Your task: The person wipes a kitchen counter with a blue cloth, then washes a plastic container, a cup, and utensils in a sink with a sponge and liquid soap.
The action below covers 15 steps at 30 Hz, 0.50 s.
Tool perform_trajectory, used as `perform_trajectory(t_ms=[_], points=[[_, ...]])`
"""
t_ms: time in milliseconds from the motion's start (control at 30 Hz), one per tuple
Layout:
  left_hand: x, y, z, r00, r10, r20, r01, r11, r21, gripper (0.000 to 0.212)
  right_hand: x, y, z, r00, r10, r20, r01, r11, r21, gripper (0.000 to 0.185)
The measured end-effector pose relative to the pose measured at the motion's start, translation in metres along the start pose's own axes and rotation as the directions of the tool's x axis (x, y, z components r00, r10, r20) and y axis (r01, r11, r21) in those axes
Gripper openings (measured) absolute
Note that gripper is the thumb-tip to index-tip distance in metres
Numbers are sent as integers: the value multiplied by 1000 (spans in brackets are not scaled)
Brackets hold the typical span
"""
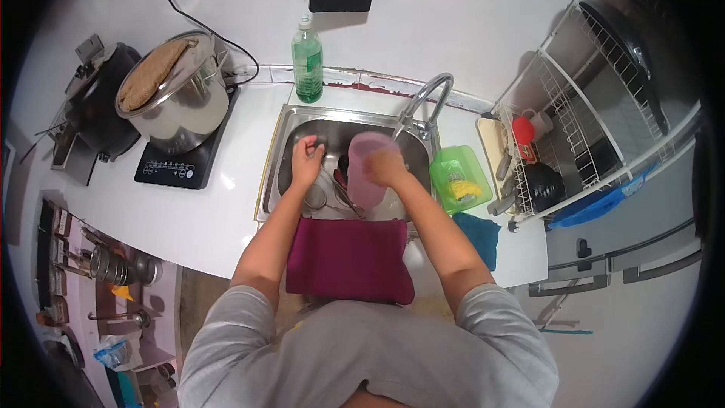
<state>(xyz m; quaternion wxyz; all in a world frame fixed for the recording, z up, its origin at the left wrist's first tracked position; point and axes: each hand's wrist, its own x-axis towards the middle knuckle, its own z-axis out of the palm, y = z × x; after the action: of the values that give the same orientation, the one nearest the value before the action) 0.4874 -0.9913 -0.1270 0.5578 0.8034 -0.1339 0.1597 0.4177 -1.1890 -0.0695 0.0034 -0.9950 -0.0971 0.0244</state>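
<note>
A pink plastic container (364,178) is tilted over the stainless steel sink (283,141), near the tap (439,96), from which water seems to run. My right hand (385,167) is at the container, its fingers blurred and partly inside or against it, so its grip cannot be made out. Over the left side of the basin my left hand (307,158) is raised with fingers curled apart and nothing in it. Below it a strainer (315,196) and other utensils lie in the basin. A magenta cloth (351,260) hangs at the sink's front edge.
A green dish soap bottle (307,62) stands behind the sink. Right of it are a green tray (461,175) with a yellow sponge, a teal cloth (481,238) and a white wire dish rack (566,79). A steel pot (181,107) sits on an induction cooker (175,169) at left.
</note>
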Motion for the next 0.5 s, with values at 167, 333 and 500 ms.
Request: perform_trajectory(t_ms=[167,333,500], points=[[-26,39,9,742,-507,437,635,742,-217,30,-22,10,8,992,122,-13,-119,982,145,15],[-40,29,6,391,-714,581,917,357,-179,88,-13,0,-33,981,92,-168,-60,981,186,12],[-40,17,-12,153,-411,898,956,-167,-239,91,-16,-9,-41,992,126,-7,-49,437,898,13]])
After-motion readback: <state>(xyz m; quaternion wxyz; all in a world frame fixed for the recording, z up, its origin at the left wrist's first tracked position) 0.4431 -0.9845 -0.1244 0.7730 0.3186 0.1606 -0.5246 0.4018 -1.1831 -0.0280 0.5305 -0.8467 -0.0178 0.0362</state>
